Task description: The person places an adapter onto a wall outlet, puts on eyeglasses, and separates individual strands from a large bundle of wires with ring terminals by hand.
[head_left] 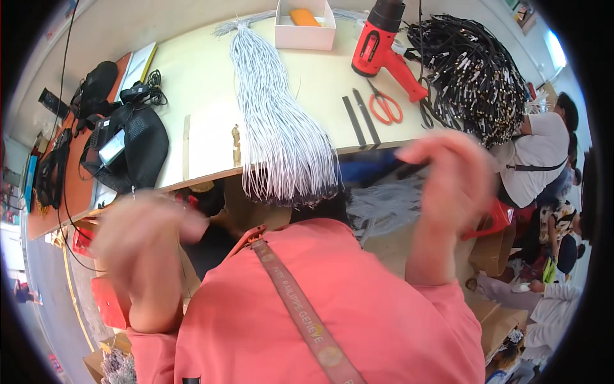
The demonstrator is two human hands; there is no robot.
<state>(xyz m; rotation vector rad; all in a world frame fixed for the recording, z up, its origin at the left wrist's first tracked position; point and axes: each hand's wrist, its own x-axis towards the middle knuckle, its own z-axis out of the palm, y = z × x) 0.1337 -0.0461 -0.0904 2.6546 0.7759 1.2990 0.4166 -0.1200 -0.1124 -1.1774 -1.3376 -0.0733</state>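
Note:
Both of my hands are raised above the front edge of the table, smeared by motion. My left hand (144,233) is at the left, below a black bag (131,150); its fingers are too blurred to read. My right hand (457,173) is off the table's edge at the right, bent toward the left, with nothing visible in it. Between them a thick bundle of white wires (275,115) lies across the table, its loose ends hanging over the edge. Nearest my right hand on the table are orange-handled scissors (387,107) and two dark flat strips (354,121).
A red heat gun (377,48) lies at the back, beside a heap of black cables (476,77). A white box (304,35) holds an orange object. Two thin pieces (186,147) lie left of the wires. Other people (540,150) sit at the right.

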